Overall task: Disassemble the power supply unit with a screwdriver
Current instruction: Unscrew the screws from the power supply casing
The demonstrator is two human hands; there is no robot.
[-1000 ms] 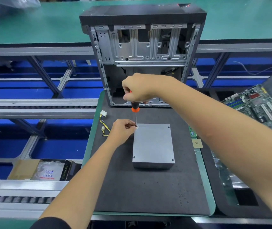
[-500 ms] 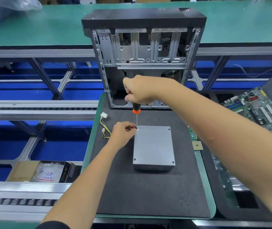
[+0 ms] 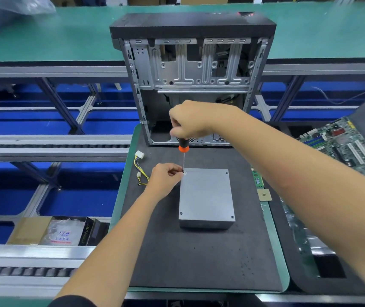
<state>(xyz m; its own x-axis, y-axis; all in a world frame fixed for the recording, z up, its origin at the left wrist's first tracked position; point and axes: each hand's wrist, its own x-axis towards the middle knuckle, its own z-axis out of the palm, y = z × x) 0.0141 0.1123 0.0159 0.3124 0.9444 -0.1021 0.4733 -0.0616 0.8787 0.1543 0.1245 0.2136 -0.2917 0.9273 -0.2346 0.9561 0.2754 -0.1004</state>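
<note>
Power supply unit [image 3: 206, 193] on mat, right hand [image 3: 190, 120] gripping screwdriver [image 3: 183, 149], left hand [image 3: 166, 179] pinching its tip

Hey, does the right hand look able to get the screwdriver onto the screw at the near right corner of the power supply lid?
Probably yes. The right hand grips the screwdriver at the far left corner, where the left hand pinches its tip. The near right screw lies uncovered on the power supply lid.
</note>
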